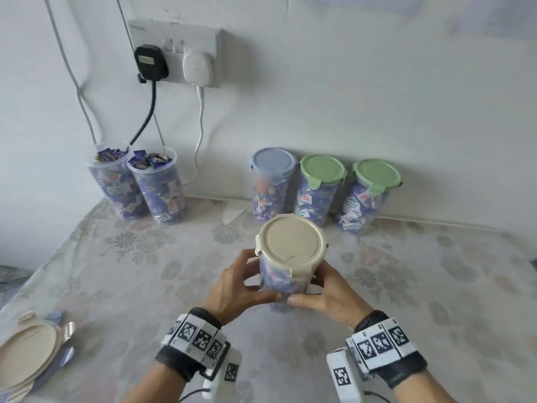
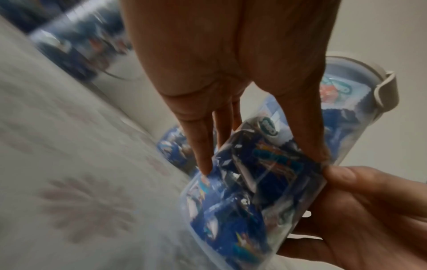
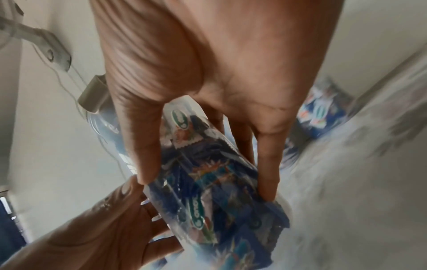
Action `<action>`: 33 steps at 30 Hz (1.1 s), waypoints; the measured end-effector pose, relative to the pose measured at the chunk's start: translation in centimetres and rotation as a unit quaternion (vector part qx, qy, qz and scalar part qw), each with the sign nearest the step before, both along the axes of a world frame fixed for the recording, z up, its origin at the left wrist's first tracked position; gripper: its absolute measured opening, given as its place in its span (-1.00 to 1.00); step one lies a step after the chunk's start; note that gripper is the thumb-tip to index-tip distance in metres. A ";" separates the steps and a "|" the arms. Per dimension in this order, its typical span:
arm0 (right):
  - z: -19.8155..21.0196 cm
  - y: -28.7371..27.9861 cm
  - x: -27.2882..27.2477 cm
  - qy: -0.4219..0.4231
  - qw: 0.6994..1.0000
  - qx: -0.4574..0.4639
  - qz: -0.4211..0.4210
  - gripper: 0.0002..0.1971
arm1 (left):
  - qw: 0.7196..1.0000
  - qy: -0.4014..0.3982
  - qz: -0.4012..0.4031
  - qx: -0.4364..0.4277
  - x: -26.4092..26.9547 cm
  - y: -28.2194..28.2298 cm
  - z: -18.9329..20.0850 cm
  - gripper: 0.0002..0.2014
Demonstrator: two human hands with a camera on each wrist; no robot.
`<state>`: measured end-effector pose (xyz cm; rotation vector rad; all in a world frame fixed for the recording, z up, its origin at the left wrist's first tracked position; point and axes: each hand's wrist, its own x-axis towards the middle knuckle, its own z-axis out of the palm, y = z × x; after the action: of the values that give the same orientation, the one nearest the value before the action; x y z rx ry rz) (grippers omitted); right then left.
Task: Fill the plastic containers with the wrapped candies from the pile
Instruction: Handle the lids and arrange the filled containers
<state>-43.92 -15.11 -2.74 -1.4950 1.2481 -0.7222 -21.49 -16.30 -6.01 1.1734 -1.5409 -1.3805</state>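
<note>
Hands grip one jar between them: the left hand (image 1: 238, 286) wraps its fingers round the jar's (image 1: 283, 282) left side with the thumb on the near wall, and the right hand (image 1: 328, 295) does the same on the right side, both thumbs meeting low on the front. In the left wrist view the left fingers (image 2: 201, 146) lie along the clear wall while the right thumb (image 2: 342, 175) presses the near edge; in the right wrist view the right fingers (image 3: 265, 164) press the wall too. The jar is clear plastic, packed with blue-wrapped candies (image 2: 254, 173), and wears a beige lid (image 1: 292, 247) with its clips down. It is upright at the middle of the flower-patterned table (image 1: 436, 286); whether its base touches the cloth cannot be told. Behind the jar, against the wall, stand three closed full jars: one with a blue lid (image 1: 273, 162), two with green lids (image 1: 322, 170) (image 1: 376, 174). Behind and left of the jar two full jars (image 1: 139, 184) stand with no lids, touching each other, below a wall socket (image 1: 174, 53) with a black plug and a white plug. Far to the near left of the jar, at the table's edge, lie spare beige lids (image 1: 26, 356).
</note>
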 end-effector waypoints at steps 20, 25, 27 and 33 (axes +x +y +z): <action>-0.1 -8.9 -26.3 0.047 0.984 -0.032 -0.171 -0.14 | 0.998 0.016 -0.057 -0.011 -29.4 -11.2 -1.0 -0.48; -1.3 -12.3 -27.7 0.029 0.983 -0.035 -0.180 -0.13 | 0.997 -0.028 -0.032 -0.061 -31.9 -13.2 -1.5 -0.43; -1.8 -13.5 -28.3 0.024 0.983 -0.036 -0.176 -0.12 | 0.995 -0.057 -0.026 -0.079 -32.5 -14.2 -2.3 -0.32; -2.7 -15.7 -29.8 0.043 0.984 -0.028 -0.169 -0.20 | 0.995 -0.079 -0.010 -0.056 -33.7 -16.3 -3.5 -0.11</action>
<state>-73.71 -30.82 -5.48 -1.3865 1.5821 -0.9285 -55.22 -32.58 -9.47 1.2261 -1.7208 -1.2217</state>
